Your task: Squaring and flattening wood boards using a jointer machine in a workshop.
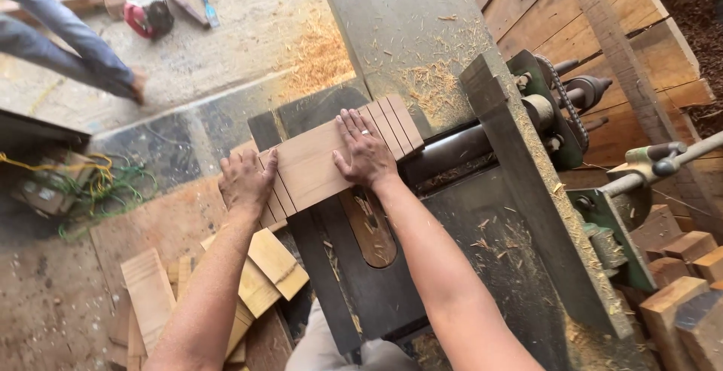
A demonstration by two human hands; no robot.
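- Bundle of thin wooden slats (pixel 331 161): lay flat on the machine table (pixel 422 24), beside the upright fence (pixel 527 190); long axis ran from lower left to upper right.
- Left hand (pixel 245 181): pressed flat, fingers spread, on the bundle's near-left end; nothing was clasped.
- Right hand (pixel 364 152): palm down on the bundle's middle, likewise open.
- Hazard: uneven pressure could likely splay the slats apart; the right hand's fingers lay near the table's oval insert (pixel 370 228).

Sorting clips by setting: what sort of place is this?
Most likely a woodworking shop: both hands press a wooden board on a heavy metal machine table, with wood shavings scattered around and cut planks piled below.
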